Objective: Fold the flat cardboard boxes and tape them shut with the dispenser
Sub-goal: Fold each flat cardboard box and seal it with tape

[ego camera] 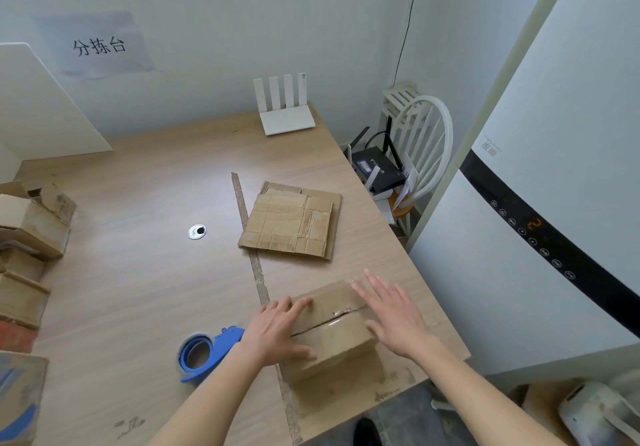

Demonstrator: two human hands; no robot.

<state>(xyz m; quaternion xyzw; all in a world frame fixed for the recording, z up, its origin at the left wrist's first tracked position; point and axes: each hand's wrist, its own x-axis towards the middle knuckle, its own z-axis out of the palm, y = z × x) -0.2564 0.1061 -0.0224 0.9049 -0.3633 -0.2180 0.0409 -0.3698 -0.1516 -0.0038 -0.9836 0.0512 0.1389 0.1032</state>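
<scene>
Nearest on the counter (145, 272), the folded box (332, 328) sits under both flat, spread hands: left hand (277, 331), right hand (391, 317). Light, stiff cardboard, likely to slide; press by the seam. Beside it lies the dispenser (204, 352); farther off, flat boxes (291, 224).
</scene>
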